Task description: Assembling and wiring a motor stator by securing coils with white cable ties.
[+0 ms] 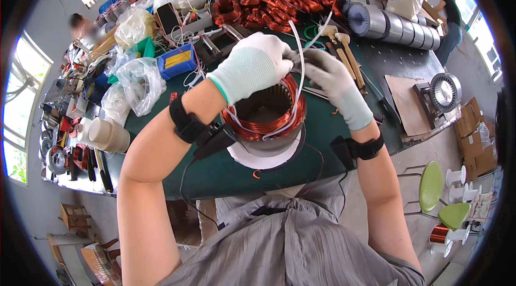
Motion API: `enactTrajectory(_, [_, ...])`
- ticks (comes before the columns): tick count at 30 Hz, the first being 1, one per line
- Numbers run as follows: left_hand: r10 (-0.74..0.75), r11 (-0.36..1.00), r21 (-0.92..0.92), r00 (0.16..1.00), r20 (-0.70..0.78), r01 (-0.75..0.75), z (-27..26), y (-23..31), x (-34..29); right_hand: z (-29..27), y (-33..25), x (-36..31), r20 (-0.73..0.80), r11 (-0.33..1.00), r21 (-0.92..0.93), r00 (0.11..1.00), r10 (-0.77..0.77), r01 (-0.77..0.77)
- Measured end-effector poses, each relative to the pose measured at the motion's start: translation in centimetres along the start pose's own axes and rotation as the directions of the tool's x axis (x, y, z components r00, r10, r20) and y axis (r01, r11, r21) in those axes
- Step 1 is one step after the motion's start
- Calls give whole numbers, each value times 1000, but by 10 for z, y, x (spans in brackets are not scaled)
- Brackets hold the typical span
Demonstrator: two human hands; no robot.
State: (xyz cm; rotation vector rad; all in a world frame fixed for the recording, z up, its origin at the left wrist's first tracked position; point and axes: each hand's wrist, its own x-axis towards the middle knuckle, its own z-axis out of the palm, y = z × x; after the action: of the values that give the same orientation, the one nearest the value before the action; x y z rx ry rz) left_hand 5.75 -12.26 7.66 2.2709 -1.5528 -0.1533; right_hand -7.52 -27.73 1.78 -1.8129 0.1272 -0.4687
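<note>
On the table [201,179], a stator [257,130] is set near the front edge; coils [279,9] are piled behind it, a box [180,70] is placed to its left, and mallets [352,63] are laid to its right.

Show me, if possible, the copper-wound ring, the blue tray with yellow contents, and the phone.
Copper-wound ring [255,129], head view: its front windings.
Blue tray [180,71], head view: its front wall.
Phone [169,18], head view: its dark screen.

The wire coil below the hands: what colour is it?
The wire coil is coppery red-orange; the head view shows it best.
</note>
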Motion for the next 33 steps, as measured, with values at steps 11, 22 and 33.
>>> enactTrajectory(11, [5, 971, -238, 999, -32, -13, -28, 30, -97, 15, -64, -48, 219, 935, -235, 952, -216, 266])
enactTrajectory(22, [-74, 969, -249, 950, -303, -4, -6, 39, -88, 12, -45, -29, 212, 919, -370, 976, -57, 134])
enactTrajectory(33, [-74, 762, -544, 788, -611, -350, -42, 60, -44, 20, -39, -31, 205, 974, -212, 978, -32, 76])
